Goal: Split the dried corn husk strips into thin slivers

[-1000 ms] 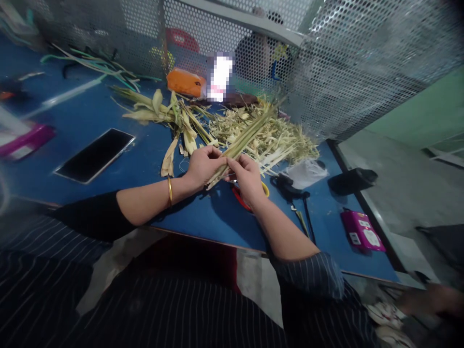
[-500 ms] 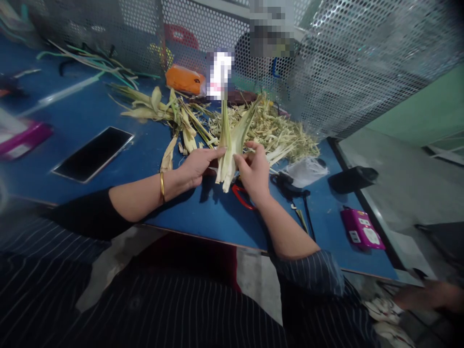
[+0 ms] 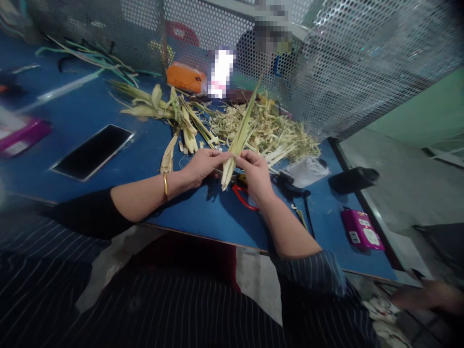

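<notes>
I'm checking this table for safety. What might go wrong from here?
The red-handled scissors lie close to the right hand, which might brush against them. The long leaf, pinched by that hand and the left hand, could split or slip. The black cylinder sits at the table's right edge, so a bump might send it off.
</notes>
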### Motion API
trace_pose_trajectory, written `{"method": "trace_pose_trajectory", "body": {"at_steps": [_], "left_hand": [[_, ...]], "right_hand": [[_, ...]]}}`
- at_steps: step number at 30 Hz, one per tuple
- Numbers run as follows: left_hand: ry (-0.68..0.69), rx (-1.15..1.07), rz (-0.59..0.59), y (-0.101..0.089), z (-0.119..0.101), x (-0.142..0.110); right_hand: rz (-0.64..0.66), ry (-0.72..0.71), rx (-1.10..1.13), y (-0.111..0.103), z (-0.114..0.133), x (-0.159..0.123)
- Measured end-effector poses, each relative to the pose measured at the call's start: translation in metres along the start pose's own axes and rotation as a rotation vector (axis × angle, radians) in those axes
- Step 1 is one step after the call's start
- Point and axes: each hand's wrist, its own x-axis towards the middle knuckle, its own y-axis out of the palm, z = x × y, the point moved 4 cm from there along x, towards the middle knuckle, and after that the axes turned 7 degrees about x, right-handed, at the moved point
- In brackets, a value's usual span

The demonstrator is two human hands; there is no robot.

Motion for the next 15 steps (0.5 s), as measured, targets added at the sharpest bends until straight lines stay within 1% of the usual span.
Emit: {"method": "trace_pose_trajectory", "body": {"at_steps": [2,3,6,8,10,12,13,15], "left_hand": [[-0.005,-0.003,0.049,0.002,-0.001,-0.002],[-0.015,-0.006,0.056,0.002,-0.001,-0.002],[-0.053,-0.054,0.014,0.0,0.003,0.001],[-0.048,-0.085,-0.054,-0.004,0.003,0.004],[-0.012,-0.049,-0.156,-0.011,0.0,0.008],[0.049,0.07,-0.277,-0.023,-0.006,0.012],[0.092,0.15,-0.336,-0.03,-0.011,0.015],[0.205,0.34,-0.404,-0.045,-0.021,0.023]], "right_hand": [[-0.027,0.03,0.056,-0.002,-0.002,0.002],[-0.03,0.037,0.076,-0.003,-0.003,0.003],[-0.057,-0.019,0.118,-0.007,-0.001,0.005],[-0.121,-0.084,0.133,-0.013,0.003,0.008],[-0.208,-0.137,0.139,-0.02,0.006,0.01],[-0.269,-0.156,0.144,-0.026,0.008,0.013],[-0.275,-0.154,0.142,-0.028,0.008,0.013],[-0.249,-0.132,0.119,-0.028,0.009,0.014]]}}
